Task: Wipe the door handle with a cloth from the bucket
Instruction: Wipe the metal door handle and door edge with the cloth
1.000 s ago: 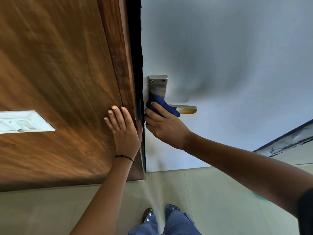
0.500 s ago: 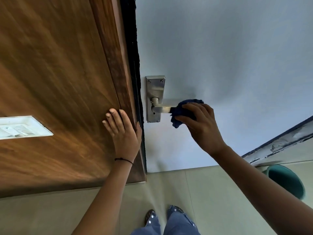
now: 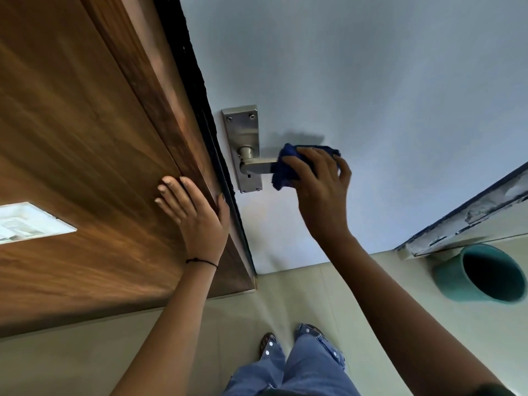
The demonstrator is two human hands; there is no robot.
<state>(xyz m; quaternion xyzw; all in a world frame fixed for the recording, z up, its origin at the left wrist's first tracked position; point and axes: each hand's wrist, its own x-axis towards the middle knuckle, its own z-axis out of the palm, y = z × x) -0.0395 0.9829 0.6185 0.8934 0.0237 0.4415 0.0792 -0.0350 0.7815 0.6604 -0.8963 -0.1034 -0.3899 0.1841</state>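
Observation:
A steel lever door handle (image 3: pixel 257 166) on a long steel backplate (image 3: pixel 242 130) is fixed to a pale grey door (image 3: pixel 371 81). My right hand (image 3: pixel 320 181) grips a dark blue cloth (image 3: pixel 283 170) wrapped over the outer end of the lever, which the cloth hides. My left hand (image 3: pixel 194 215) lies flat, fingers spread, on the brown wooden panel (image 3: pixel 85 138) beside the door's edge. A teal bucket (image 3: pixel 483 274) stands on the floor at the lower right; its inside looks dark.
Beige floor tiles (image 3: pixel 300 295) lie below, with my feet in blue jeans (image 3: pixel 294 364) near the bottom. A white switch plate (image 3: pixel 25 224) sits on the wooden panel at left. A rough, dark-edged frame strip (image 3: pixel 471 212) runs above the bucket.
My right hand slid the cloth from the handle's base by the backplate out to the lever's free end. The view shifted, bringing the bucket into sight. The left hand stayed put.

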